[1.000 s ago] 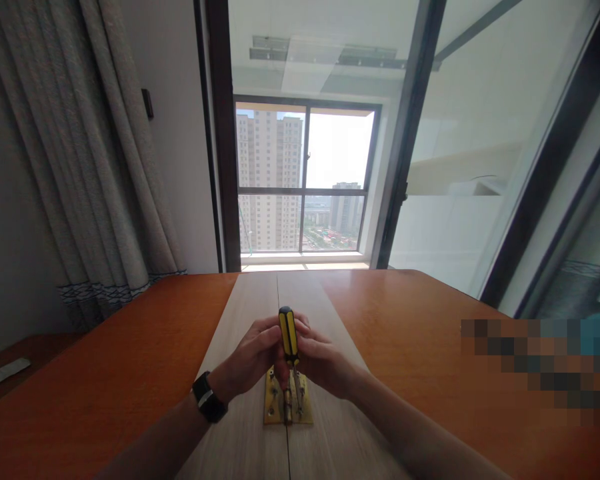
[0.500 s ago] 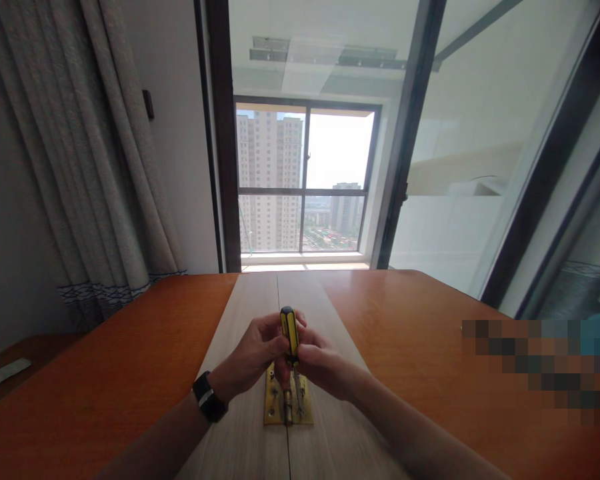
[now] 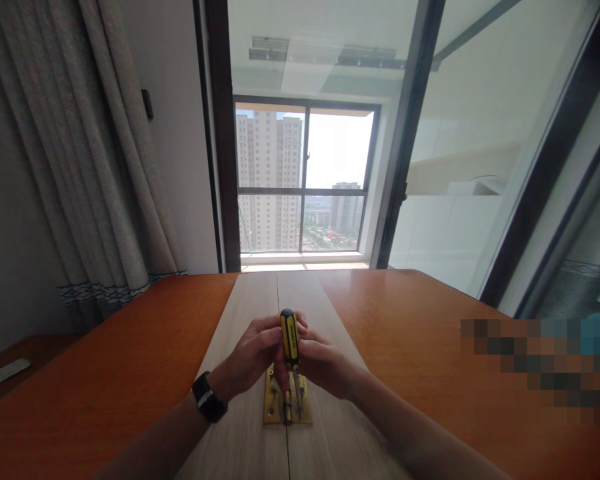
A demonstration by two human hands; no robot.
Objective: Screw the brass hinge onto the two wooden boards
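Observation:
A yellow and black screwdriver (image 3: pixel 289 339) stands nearly upright between my hands, its shaft pointing down to the right leaf of a brass hinge (image 3: pixel 275 407). My left hand (image 3: pixel 260 347) is closed, its fingers against the left side of the handle. From the right, my right hand (image 3: pixel 325 357) has its fingers closed round the handle. The hinge lies across the seam of two pale wooden boards (image 3: pixel 250 303), with screws in some of its holes. My fingers hide its far part.
An orange-brown wooden table (image 3: pixel 400 313) bears the boards. A grey curtain (image 3: pixel 115 167) hangs at the left, and a window (image 3: pixel 305 187) is beyond the far edge. A blurred, pixelated patch covers the table's right side.
The screwdriver's handle has turned a little, so lettering now shows on its yellow face. My left thumb has lifted off the handle slightly; the hinge and boards have not moved.

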